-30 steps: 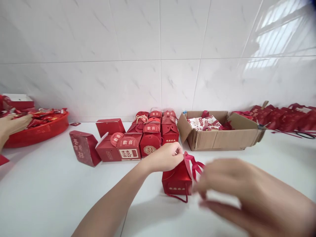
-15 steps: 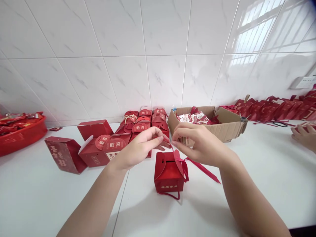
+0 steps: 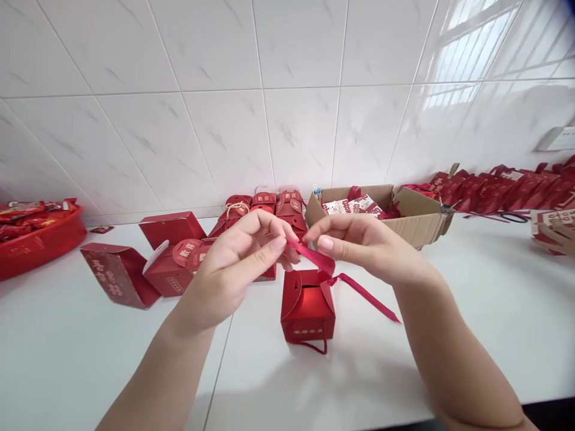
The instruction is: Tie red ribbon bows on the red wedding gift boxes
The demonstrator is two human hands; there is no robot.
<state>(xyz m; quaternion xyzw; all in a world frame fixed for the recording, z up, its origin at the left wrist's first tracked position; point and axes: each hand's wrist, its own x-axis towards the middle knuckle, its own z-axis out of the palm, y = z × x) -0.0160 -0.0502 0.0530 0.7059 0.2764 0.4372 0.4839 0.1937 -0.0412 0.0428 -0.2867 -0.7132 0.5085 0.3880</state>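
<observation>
A small red gift box [image 3: 309,308] with gold lettering stands upright on the white table, a dark red cord handle [image 3: 324,344] hanging down its front. From its right flap runs a crimson ribbon [image 3: 321,261]; one end is pinched between the thumb and fingers of my left hand [image 3: 245,257], above and left of the box. The ribbon's other tail lies out to the right on the table. My right hand [image 3: 366,242] hovers above the box's right side, fingers curved and apart, close to the ribbon but with no visible grip on it.
Several red boxes [image 3: 173,269] stand on the left and behind my left hand. A cardboard carton [image 3: 413,218] with printed packets is behind my right hand. Far left sits a red basin [image 3: 45,245] of wrapped snacks. Another person's hand [image 3: 559,236] touches a box at the right edge.
My left hand has drawn the ribbon end up and to the left, stretching it flat. The fingers of my right hand have come off the ribbon. The box has stayed in place.
</observation>
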